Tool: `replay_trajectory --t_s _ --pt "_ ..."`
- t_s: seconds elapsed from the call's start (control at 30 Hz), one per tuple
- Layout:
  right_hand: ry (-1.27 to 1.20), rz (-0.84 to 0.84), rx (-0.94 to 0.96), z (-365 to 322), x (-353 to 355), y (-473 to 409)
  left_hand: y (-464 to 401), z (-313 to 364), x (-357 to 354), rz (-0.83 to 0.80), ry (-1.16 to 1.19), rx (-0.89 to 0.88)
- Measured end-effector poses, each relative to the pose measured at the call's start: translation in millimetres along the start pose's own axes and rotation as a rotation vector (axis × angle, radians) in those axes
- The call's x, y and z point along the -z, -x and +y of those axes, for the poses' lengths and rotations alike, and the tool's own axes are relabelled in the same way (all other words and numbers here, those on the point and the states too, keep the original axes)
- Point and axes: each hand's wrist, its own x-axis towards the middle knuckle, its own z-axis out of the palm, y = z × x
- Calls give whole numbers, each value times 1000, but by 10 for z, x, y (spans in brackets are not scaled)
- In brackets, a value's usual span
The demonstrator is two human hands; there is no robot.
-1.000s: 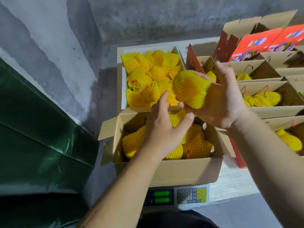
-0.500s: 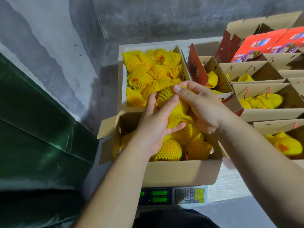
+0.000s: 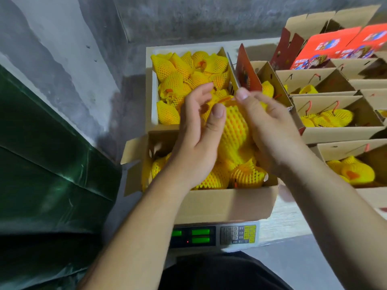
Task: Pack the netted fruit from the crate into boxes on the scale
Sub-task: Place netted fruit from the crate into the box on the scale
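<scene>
Netted fruit (image 3: 235,130), a plump yellow piece sleeved in soft yellow foam mesh, sits between both hands above the open brown cardboard box (image 3: 228,203) that rests on the grey electronic scale with green displays (image 3: 213,235). The left hand (image 3: 199,132) curls round its nine o'clock side, thumb laid on the mesh; the right hand (image 3: 270,126) cups its three o'clock side with bent fingers. At twelve o'clock from the box lies the pale crate of more yellow-netted fruit (image 3: 154,114). I judge the fruit moderately heavy, easily bruised, and its foam sleeve springy and grippy yet liable to slide off; best held round the broad middle, not by the loose netting ends.
</scene>
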Motion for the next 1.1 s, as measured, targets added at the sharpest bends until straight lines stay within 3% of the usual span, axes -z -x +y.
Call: replay_trajectory --t_s 0.07,0.1,0.2,0.23,0.27,0.33,0.4,0.67,0.87,1.1 --pt "306 149 354 -22 116 145 115 4 287 -1 -140 -20" --pt "453 134 440 -6 171 214 186 -21 445 2 -228 -17" --pt "988 -256 282 119 311 402 462 -156 821 -8 -358 72" --pt "1042 -337 195 169 346 465 554 -198 891 -10 -370 105" --pt "966 -330 142 179 362 526 628 -230 936 -9 -390 122" --pt "751 -157 155 147 356 627 747 -279 972 4 -417 147" --pt "722 -74 223 111 279 701 850 -277 967 12 -431 167" --pt "798 -397 430 111 -96 1073 1331 -152 788 46 -595 169" --pt "620 -682 429 117 -88 1429 1820 -71 653 173 -570 205" --pt "557 -662 386 165 27 1696 2298 15 587 325 -516 249"
